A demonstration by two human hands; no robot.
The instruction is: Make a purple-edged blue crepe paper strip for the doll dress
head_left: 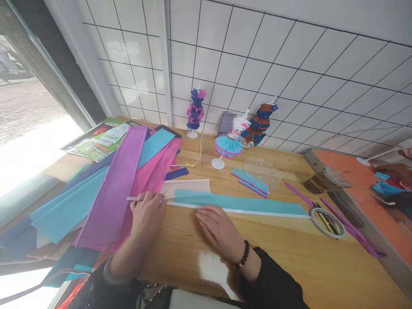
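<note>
A long strip of light-blue crepe paper [238, 202] lies across the wooden table. White tape [257, 213] runs along its near edge, reaching a tape roll [327, 223] at the right. My left hand [148, 212] is closed on the tape past the strip's left end, and a short tail of tape sticks out beyond the fingers. My right hand [222, 234] lies flat at the strip's near edge, fingertips on or beside the tape, holding nothing. Its fingers are together and stretched out. A pale flat piece [189, 186] lies just behind the strip's left end.
Purple, pink and blue crepe sheets [112, 189] pile up at the left. Dressed miniature mannequins [195, 109] stand along the tiled wall. Cut blue pieces [251, 180], a clear round dish [261, 173], a dark cup [326, 180] and purple strips [350, 227] are to the right.
</note>
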